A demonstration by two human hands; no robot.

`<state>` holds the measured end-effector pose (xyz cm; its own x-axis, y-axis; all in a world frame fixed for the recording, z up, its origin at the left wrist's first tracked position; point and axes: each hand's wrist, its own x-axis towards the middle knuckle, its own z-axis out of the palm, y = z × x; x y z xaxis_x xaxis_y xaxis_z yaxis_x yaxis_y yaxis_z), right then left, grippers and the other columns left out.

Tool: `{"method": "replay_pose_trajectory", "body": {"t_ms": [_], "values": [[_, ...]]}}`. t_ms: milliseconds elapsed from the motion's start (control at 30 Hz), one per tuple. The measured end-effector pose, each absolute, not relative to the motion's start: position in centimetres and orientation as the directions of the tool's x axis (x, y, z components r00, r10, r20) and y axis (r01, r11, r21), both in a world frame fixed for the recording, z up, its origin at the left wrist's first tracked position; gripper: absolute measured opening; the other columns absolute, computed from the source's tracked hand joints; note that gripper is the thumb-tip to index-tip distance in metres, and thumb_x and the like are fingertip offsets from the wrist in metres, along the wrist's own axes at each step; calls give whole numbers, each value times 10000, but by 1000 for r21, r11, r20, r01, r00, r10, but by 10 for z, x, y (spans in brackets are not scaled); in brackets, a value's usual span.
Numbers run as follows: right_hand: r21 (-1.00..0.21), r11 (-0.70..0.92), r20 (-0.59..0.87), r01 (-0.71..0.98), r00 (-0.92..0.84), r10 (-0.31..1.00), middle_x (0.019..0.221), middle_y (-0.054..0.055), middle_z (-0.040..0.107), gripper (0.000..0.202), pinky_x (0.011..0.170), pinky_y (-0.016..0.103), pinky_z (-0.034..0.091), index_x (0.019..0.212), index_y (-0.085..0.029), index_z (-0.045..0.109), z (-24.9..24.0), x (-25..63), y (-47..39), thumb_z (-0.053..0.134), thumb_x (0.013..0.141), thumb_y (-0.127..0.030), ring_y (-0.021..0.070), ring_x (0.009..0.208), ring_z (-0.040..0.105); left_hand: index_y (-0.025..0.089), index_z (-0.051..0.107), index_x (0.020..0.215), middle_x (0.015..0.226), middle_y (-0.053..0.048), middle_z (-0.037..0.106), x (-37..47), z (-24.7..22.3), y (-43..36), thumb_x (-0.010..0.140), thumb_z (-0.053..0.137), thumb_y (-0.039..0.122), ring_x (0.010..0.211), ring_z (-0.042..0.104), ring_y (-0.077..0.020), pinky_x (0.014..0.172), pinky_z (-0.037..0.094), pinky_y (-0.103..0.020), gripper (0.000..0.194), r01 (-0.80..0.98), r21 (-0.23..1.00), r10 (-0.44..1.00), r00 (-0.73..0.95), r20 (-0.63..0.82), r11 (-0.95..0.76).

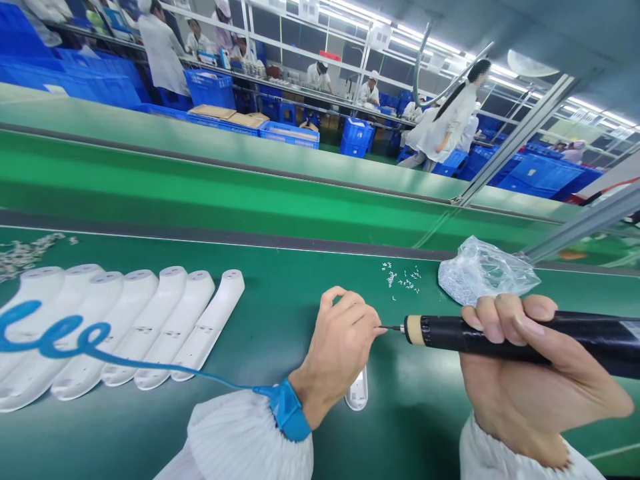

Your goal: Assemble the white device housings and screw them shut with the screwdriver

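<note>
My right hand (pixel 540 373) is wrapped round a black electric screwdriver (pixel 500 333), which lies level with its bit pointing left. The bit's tip meets the fingertips of my left hand (pixel 340 340), whose fingers are pressed together; anything small between them is hidden. Below my left hand, a white plastic part (pixel 357 392) lies on the green table, mostly covered by the hand. Small screws (pixel 393 279) are scattered beyond my hands. A clear plastic bag (pixel 485 270) full of small pieces sits behind the screwdriver.
Several white curved housings (pixel 210 327) lie in a row at the left, with a blue coiled cord (pixel 150 363) running over them to my left wristband. Small parts (pixel 30 257) are heaped at the far left. Past a green belt (pixel 225 193), people work near blue bins (pixel 355 137).
</note>
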<state>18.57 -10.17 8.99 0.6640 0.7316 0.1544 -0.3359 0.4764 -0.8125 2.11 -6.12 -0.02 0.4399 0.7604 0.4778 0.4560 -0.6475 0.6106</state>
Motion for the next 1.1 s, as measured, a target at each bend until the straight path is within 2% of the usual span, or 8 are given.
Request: {"method": "replay_pose_trajectory", "body": {"t_ms": [100, 233, 367, 500, 633, 767, 900, 1100], "values": [[-811, 487, 169, -324, 667, 726, 558, -46, 287, 152, 523, 231, 395, 706, -199, 438, 90, 185, -103, 543, 619, -131, 98, 514, 318, 233, 668, 937, 997, 21, 740, 16, 5, -60, 968, 614, 318, 1032, 607, -211, 1057, 304, -436, 106, 448, 669, 796, 448, 407, -594], [-821, 488, 191, -297, 662, 725, 552, -51, 292, 143, 529, 231, 411, 707, -205, 438, 93, 187, -108, 537, 645, -121, 97, 513, 325, 268, 529, 1364, 1429, -44, 565, 2, 14, -51, 881, 700, 369, 1314, 460, -295, 1066, 352, -470, 522, 448, 821, 877, 465, 125, -355], [-841, 475, 249, -261, 592, 767, 537, -55, 322, 192, 508, 249, 429, 725, -224, 452, 93, 191, -121, 604, 647, -136, 99, 494, 343, 308, 597, 1293, 1330, -2, 634, -2, 9, -42, 910, 601, 206, 1234, 517, -260, 1055, 370, -467, 396, 467, 855, 879, 477, -31, -224], [-853, 477, 366, -213, 407, 837, 483, -72, 349, 285, 433, 277, 412, 741, -246, 452, 85, 191, -140, 680, 630, -116, 103, 426, 356, 282, 630, 1250, 1239, -7, 669, 5, 3, -38, 896, 618, 176, 1142, 544, -253, 1026, 385, -463, 370, 512, 841, 935, 353, -21, -175], [-879, 435, 376, -194, 277, 884, 479, -96, 399, 343, 433, 278, 373, 755, -252, 426, 77, 181, -157, 763, 744, -192, 97, 401, 369, 279, 638, 1248, 1193, -15, 676, 8, 5, -39, 896, 626, 182, 1105, 549, -253, 1011, 393, -449, 366, 530, 831, 944, 331, -20, -168], [-907, 383, 316, -177, 314, 895, 521, -103, 451, 410, 459, 279, 323, 765, -247, 407, 74, 169, -164, 817, 769, -258, 87, 430, 391, 281, 637, 1248, 1198, -9, 676, 7, 6, -41, 896, 629, 182, 1099, 549, -246, 1009, 392, -438, 366, 518, 839, 942, 334, -22, -165], [-887, 418, 354, -198, 291, 889, 504, -98, 432, 322, 437, 284, 304, 773, -261, 431, 72, 163, -165, 748, 833, -261, 100, 417, 346, 282, 636, 1245, 1213, -2, 674, 7, 4, -40, 896, 631, 176, 1108, 544, -243, 1015, 385, -441, 364, 508, 844, 943, 332, -10, -170], [-918, 359, 296, -171, 307, 904, 509, -93, 440, 381, 471, 279, 359, 767, -261, 415, 66, 163, -162, 795, 781, -250, 106, 440, 383, 286, 640, 1232, 1182, 1, 683, 8, 2, -39, 884, 640, 166, 1116, 548, -240, 1029, 378, -448, 368, 495, 852, 945, 326, 2, -172]]}}
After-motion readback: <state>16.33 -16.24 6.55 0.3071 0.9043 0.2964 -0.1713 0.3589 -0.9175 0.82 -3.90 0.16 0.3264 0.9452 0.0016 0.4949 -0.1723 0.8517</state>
